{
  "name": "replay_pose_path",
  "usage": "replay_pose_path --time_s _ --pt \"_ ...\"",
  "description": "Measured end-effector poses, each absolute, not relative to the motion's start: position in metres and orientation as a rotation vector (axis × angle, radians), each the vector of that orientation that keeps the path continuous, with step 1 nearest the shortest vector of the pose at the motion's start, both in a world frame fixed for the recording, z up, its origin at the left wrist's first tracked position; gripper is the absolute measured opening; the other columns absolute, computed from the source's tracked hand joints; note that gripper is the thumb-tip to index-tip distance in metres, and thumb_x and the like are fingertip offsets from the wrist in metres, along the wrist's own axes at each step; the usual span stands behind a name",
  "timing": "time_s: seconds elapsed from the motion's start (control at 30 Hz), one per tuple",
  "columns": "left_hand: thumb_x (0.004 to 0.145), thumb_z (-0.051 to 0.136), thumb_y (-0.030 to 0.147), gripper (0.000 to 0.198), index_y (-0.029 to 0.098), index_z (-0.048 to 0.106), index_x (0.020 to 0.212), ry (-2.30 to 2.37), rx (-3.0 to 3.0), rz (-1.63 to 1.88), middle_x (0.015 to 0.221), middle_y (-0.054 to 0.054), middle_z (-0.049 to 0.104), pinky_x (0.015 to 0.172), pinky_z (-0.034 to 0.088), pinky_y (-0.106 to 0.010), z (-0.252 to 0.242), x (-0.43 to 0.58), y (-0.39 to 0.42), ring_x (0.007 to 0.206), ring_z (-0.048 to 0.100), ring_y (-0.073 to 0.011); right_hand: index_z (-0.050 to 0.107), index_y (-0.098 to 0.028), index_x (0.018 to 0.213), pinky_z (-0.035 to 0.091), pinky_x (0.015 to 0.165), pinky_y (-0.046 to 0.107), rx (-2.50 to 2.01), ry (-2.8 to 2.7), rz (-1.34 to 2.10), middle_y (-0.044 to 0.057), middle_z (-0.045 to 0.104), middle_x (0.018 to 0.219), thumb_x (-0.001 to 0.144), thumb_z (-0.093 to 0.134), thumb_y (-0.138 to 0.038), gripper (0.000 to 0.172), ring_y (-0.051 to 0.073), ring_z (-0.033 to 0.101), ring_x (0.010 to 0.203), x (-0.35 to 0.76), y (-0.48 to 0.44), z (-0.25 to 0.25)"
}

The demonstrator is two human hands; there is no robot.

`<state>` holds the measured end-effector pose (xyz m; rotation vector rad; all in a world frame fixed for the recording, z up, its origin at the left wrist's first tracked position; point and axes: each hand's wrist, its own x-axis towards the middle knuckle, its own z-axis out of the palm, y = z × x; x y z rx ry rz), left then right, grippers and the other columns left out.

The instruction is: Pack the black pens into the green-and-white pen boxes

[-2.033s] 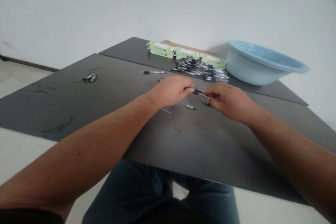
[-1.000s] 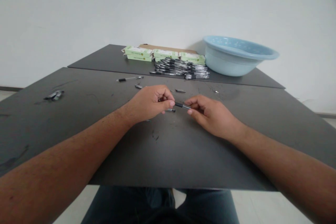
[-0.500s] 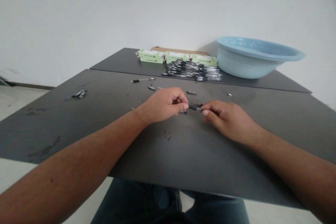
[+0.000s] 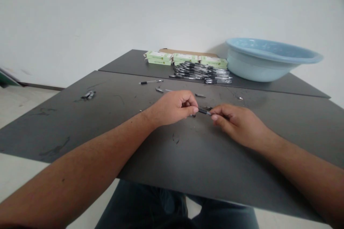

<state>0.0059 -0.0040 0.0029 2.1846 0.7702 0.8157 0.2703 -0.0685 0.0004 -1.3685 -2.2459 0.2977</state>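
Observation:
Between my two hands is a pen (image 4: 204, 112) with a dark grip section, held above the table. Thumb and fingers of my left hand (image 4: 178, 106) pinch its left end, which they hide. My right hand (image 4: 233, 121) has closed its thumb and index finger on the other end. On the table behind the hands lie a pen cap (image 4: 200, 95) and another short pen part (image 4: 159, 90). A clear pen with a black grip (image 4: 151, 82) rests farther back. Partly hidden dark pen pieces lie under and behind my fingers.
A heap of pens (image 4: 201, 71) lies at the back, in front of stacked green boxes (image 4: 160, 59). To their right stands a blue basin (image 4: 258, 66). A small crumpled item (image 4: 88, 94) is on the left of the dark table (image 4: 107, 114).
The view has shifted slightly, so everything appears a little farther right. Both hands keep their hold on the pen, with little visible change in their pose.

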Motion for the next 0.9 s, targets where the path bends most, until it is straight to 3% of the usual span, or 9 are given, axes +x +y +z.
replay_pose_path --time_s 0.53,0.67,0.77,0.9 --pt "0.094 0.072 0.031 0.013 0.019 0.073 0.093 0.777 2.258 0.769 0.080 0.000 0.075 0.071 0.050 -0.025 0.004 0.008 -0.006 0.073 0.069 -0.0137 0.077 -0.026 0.106 0.058 0.073 0.033 -1.368 -2.267 0.284 0.003 0.085 0.093 0.100 0.061 -0.034 0.019 0.021 0.079 0.078 0.270 -0.067 -0.001" --pt "0.095 0.070 0.037 0.024 0.020 0.078 0.111 0.993 2.381 0.802 0.095 -0.003 0.081 0.084 0.054 -0.030 0.007 -0.012 0.017 0.086 0.073 -0.0183 0.078 -0.026 0.108 0.057 0.071 0.033 -1.413 -2.228 0.233 0.004 0.085 0.091 0.100 0.062 -0.036 0.020 0.022 0.078 0.076 0.272 -0.066 -0.002" --pt "0.098 0.061 0.032 0.028 0.021 0.078 0.117 1.358 2.462 0.918 0.112 -0.008 0.082 0.099 0.055 -0.038 0.005 -0.040 0.052 0.103 0.074 -0.0246 0.079 -0.026 0.108 0.057 0.071 0.035 -1.451 -2.203 0.199 0.004 0.085 0.091 0.100 0.063 -0.038 0.021 0.024 0.078 0.077 0.276 -0.064 -0.003" --pt "0.098 0.054 0.026 0.036 0.023 0.079 0.122 1.675 2.580 0.723 0.128 -0.013 0.079 0.112 0.053 -0.046 -0.009 -0.073 0.091 0.121 0.070 -0.0309 0.080 -0.027 0.110 0.057 0.071 0.036 -1.480 -2.179 0.175 0.004 0.084 0.088 0.100 0.063 -0.041 0.024 0.025 0.077 0.076 0.278 -0.063 -0.003"
